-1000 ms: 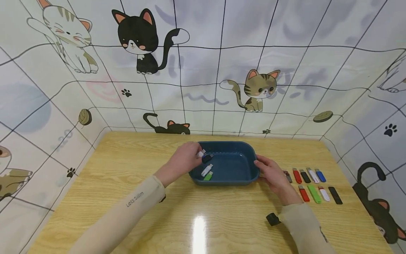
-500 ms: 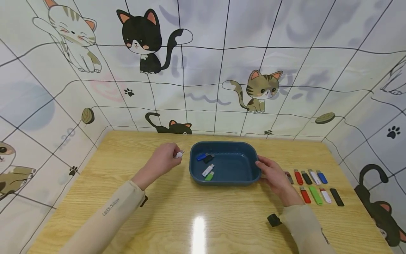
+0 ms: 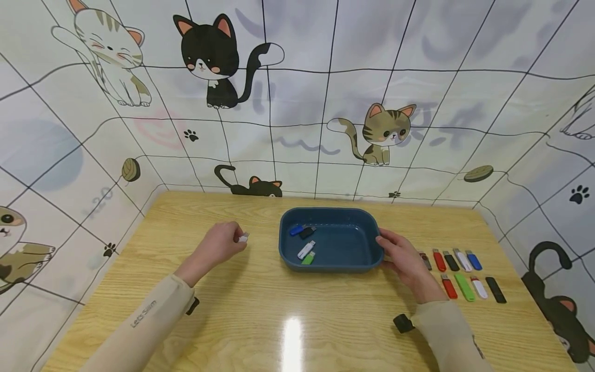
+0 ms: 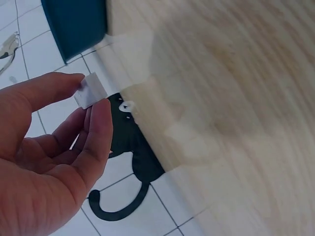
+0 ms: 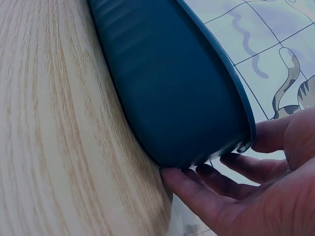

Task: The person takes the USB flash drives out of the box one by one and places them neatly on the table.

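Observation:
My left hand pinches a small white USB stick between thumb and fingertips, over the table left of a dark blue tray. In the left wrist view the stick shows its pale end pointing away from the palm. Inside the tray, toward its left end, lie a blue USB stick, a black one beside it, a white USB stick and a green USB stick. My right hand grips the tray's right end, thumb at the rim and fingers against the outer wall.
Right of the tray, two rows of USB sticks lie on the wooden table, among them a red one, a green one and a black one. A cat-print cloth stands behind the table and along both sides.
My left hand has come out of the tray with the white USB stick and moved left and lower, over the table. My right hand keeps its grip on the tray.

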### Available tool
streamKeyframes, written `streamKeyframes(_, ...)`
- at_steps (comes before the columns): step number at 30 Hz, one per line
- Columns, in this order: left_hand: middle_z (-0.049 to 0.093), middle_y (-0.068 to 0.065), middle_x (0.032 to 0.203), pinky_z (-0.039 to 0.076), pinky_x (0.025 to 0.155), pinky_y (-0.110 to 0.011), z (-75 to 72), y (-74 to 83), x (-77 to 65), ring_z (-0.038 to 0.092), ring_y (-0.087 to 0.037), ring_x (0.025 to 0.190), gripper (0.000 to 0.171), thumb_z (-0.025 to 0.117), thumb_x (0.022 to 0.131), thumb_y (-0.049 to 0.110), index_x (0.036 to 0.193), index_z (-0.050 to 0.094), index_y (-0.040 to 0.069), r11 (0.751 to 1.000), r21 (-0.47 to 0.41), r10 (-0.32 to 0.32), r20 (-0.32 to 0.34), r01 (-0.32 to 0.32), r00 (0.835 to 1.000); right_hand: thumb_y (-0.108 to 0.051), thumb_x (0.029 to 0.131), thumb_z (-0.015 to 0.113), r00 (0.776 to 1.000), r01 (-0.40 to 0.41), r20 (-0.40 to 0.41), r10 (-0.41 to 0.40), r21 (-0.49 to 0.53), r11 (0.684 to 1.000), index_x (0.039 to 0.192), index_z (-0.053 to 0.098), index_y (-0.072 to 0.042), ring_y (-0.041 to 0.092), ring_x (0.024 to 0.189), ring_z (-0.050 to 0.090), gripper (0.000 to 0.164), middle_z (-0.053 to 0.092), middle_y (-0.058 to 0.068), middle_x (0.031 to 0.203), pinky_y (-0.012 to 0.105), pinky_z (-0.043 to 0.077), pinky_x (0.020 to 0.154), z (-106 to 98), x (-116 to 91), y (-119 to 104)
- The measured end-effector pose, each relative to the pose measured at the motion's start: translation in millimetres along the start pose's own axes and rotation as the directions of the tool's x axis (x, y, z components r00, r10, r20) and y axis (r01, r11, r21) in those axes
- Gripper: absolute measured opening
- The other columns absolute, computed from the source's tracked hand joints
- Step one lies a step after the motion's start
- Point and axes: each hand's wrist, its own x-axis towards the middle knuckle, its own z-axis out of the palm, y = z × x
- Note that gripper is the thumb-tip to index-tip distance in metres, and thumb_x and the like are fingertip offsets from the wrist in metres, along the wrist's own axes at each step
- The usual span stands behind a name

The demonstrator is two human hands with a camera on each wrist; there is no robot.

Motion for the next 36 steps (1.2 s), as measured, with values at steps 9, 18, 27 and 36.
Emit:
streamKeyframes(9, 0.069, -0.008, 0.085, 0.052, 0.065, -0.034, 6.8, -15.1, -2.2, 0.058, -0.019, 0.072, 0.012, 0.070, 0.090, 0.011, 0.090, 0.069, -0.001, 0.997, 0.021, -0.077, 0.068, 0.076, 0.995, -0.025, 0.113, 0.042, 1.000, 0.008, -0.001, -0.008, 0.012, 1.000, 0.163, 0.022, 0.002, 0.046, 0.146, 0.036, 0.060, 0.026, 0.028, 0.164, 0.038, 0.058, 0.096, -1, 0, 3)
streamKeyframes(18, 0.063, -0.003, 0.071, 0.044, 0.056, -0.029, 15.1, -24.8, -1.3, 0.053, -0.017, 0.062, 0.022, 0.064, 0.097, 0.011, 0.077, 0.068, 0.003, 0.992, 0.046, -0.120, 0.124, 0.115, 0.985, -0.025, 0.113, 0.043, 1.000, 0.009, -0.014, -0.009, 0.011, 1.000, 0.162, 0.023, 0.003, 0.047, 0.143, 0.039, 0.060, 0.027, 0.029, 0.163, 0.036, 0.059, 0.094, 0, -1, 1)
streamKeyframes(27, 0.061, -0.002, 0.065, 0.041, 0.054, -0.025, 18.3, -29.2, 0.1, 0.049, -0.014, 0.057, 0.023, 0.067, 0.093, 0.007, 0.070, 0.068, 0.005, 0.990, 0.056, -0.134, 0.154, 0.127, 0.979, -0.024, 0.113, 0.043, 1.000, 0.003, -0.014, -0.003, 0.009, 1.000, 0.162, 0.023, 0.002, 0.047, 0.145, 0.037, 0.060, 0.025, 0.028, 0.164, 0.040, 0.058, 0.097, 0, 0, 1)
streamKeyframes(36, 0.053, 0.001, 0.053, 0.035, 0.050, -0.024, 19.2, -28.4, 1.2, 0.042, -0.012, 0.052, 0.031, 0.067, 0.089, 0.006, 0.059, 0.062, 0.009, 0.990, 0.093, -0.119, 0.145, 0.106, 0.982, -0.024, 0.113, 0.042, 1.000, 0.002, -0.015, -0.002, 0.005, 1.000, 0.162, 0.023, 0.002, 0.046, 0.144, 0.039, 0.059, 0.027, 0.028, 0.164, 0.041, 0.058, 0.098, 0, 0, 0)
